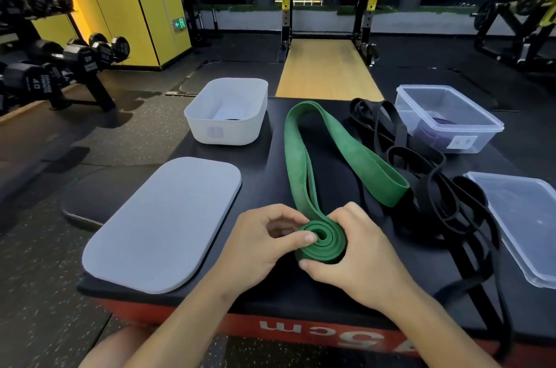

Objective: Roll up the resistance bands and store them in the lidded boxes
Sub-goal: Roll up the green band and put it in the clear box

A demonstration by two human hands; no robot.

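From the head camera I see the left hand (264,244) and right hand (355,253) both curled round the coiled end of the green band (328,250), pinching the roll at the near middle of the black platform (331,292); its loose length trails away from me. The open white box (225,133) and grey lid (162,226) lie left, while the tangled black bands (421,163), clear box (469,139) and clear lid (526,217) lie right.

Partly coiled green band (355,148) lies between white box (228,131) and clear box (487,139).

Platform (258,187): bands (304,163), 2 boxes (228,133), 2 lids (162,226)
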